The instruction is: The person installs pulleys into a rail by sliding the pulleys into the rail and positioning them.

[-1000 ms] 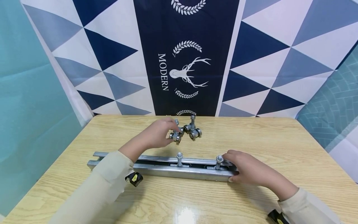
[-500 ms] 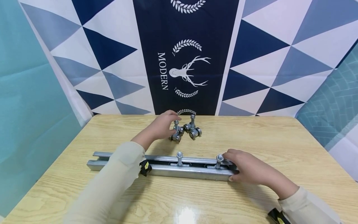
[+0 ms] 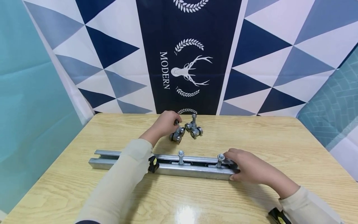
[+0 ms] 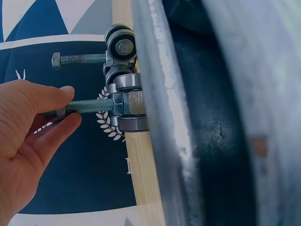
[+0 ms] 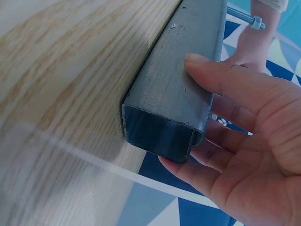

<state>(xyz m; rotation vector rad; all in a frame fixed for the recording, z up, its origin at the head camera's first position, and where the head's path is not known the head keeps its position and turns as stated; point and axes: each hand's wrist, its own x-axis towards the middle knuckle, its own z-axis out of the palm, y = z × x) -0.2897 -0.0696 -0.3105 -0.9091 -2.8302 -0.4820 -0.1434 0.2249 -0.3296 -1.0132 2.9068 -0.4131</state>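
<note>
My left hand [image 3: 164,123] pinches the upright threaded bolt [image 4: 89,106] of a wheeled roller trolley [image 3: 176,137] at the back of the table, thumb and fingers at the bolt's top end. The trolley's wheels are down on the wood. Beside it stands a second roller trolley [image 3: 194,130], its bolt also upright. My right hand [image 3: 247,168] grips the right end of a steel channel rail [image 3: 193,172], thumb on the near side and fingers on the far side. Two bolts, one of them a hex-headed bolt [image 3: 181,157], stick up through the rail's slot; what they are fixed to is mostly hidden inside.
The wooden table [image 3: 223,202] ends at a patterned cloth backdrop [image 3: 126,56] just behind the trolleys. A teal sheet [image 3: 36,109] hangs at the left. My left forearm crosses over the rail, with a black wrist strap [image 3: 153,164] above it.
My left hand has risen from beside the near trolley to its bolt and its fingers have closed on it. The right hand and rail stay in place.
</note>
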